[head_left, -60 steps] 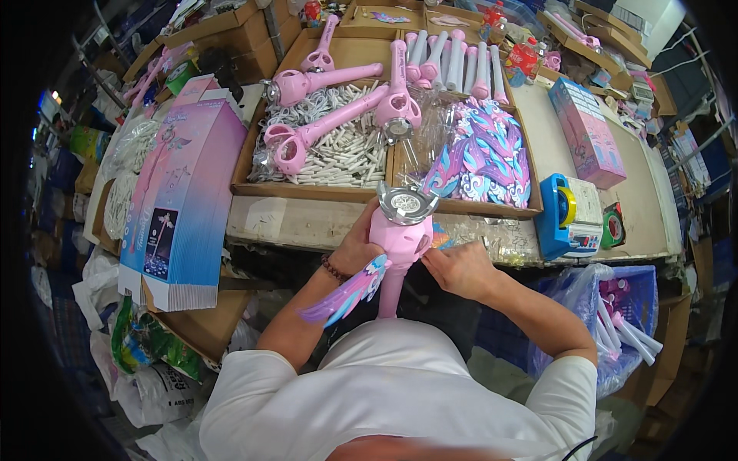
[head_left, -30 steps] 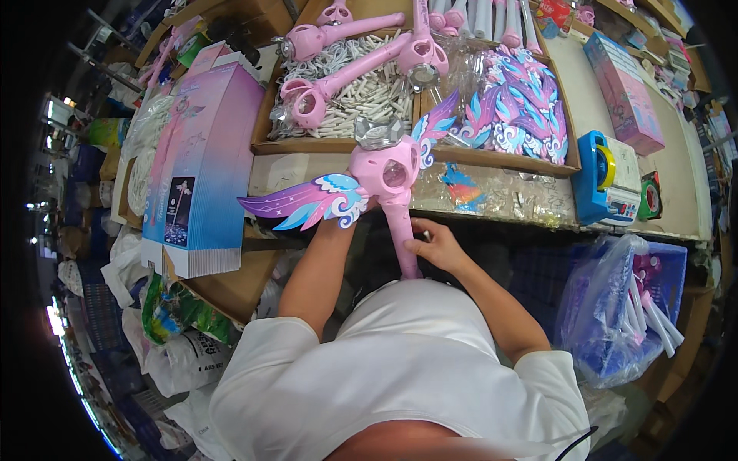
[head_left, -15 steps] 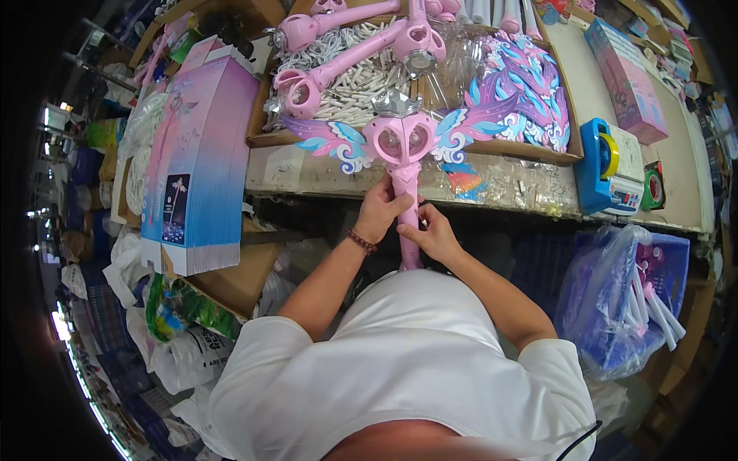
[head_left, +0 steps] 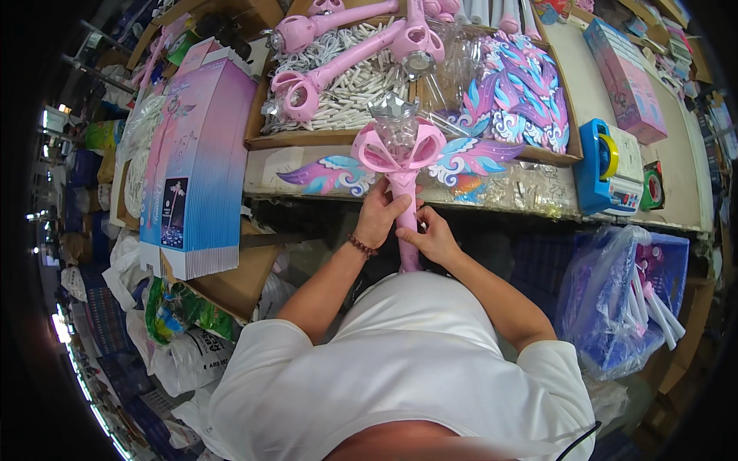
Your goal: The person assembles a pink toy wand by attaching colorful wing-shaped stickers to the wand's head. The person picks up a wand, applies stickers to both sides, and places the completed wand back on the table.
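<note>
A pink toy wand (head_left: 403, 184) stands in front of my body, its lower end close to my shirt. Its open pink head carries a clear insert and a silver crown (head_left: 392, 107). From either side of the head spread purple and blue wings, one on the left (head_left: 330, 175) and one on the right (head_left: 478, 157). My left hand (head_left: 378, 213) is closed round the upper handle. Lower down, my right hand (head_left: 433, 235) grips the handle from the right, thumb across its front.
Beyond the wand, a cardboard tray (head_left: 307, 138) holds white cords, more pink wands and a pile of loose wings (head_left: 523, 92). Printed cartons (head_left: 201, 165) stack at left. A blue tape dispenser (head_left: 593, 165) sits at right, above a blue crate (head_left: 669, 269) with plastic film.
The wand's head has tilted, showing the clear insert and crown from another angle. Both wings now sit lower beside the head. My hands keep nearly the same place on the handle.
</note>
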{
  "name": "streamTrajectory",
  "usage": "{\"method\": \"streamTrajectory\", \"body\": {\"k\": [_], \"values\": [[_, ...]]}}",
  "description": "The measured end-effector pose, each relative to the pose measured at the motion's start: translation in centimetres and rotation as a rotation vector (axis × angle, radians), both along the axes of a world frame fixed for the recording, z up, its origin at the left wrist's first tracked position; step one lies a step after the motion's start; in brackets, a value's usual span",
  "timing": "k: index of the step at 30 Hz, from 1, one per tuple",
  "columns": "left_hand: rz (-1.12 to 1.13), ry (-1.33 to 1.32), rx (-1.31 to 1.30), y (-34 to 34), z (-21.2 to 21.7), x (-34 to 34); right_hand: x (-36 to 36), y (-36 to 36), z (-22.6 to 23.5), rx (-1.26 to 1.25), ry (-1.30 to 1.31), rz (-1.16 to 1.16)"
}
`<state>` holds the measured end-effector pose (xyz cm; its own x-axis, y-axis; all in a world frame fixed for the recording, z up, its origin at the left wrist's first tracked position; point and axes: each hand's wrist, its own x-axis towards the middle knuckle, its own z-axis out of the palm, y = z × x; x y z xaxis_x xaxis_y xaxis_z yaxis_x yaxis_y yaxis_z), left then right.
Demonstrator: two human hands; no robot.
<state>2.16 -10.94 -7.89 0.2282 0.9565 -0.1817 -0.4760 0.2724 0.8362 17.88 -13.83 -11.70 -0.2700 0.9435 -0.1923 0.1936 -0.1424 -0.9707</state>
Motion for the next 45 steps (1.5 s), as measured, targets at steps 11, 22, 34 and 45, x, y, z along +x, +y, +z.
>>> {"method": "streamTrajectory", "body": {"k": [11,22,34,45], "values": [[-0.279,-0.594,0.064,1.3,-1.0,-1.8,-0.1,-0.1,1.4,-0.048,0.206,0.050],[-0.273,-0.737,-0.025,4.9,-2.8,-0.8,-0.3,0.4,2.1,-0.055,0.092,0.091],[0.026,-0.486,0.021,8.4,-6.0,-2.6,-0.5,-0.1,2.7,0.032,0.012,0.167],[0.059,0.061,0.028,-0.3,-1.9,-0.2,-0.4,0.5,-0.5,0.014,0.030,-0.027]]}}
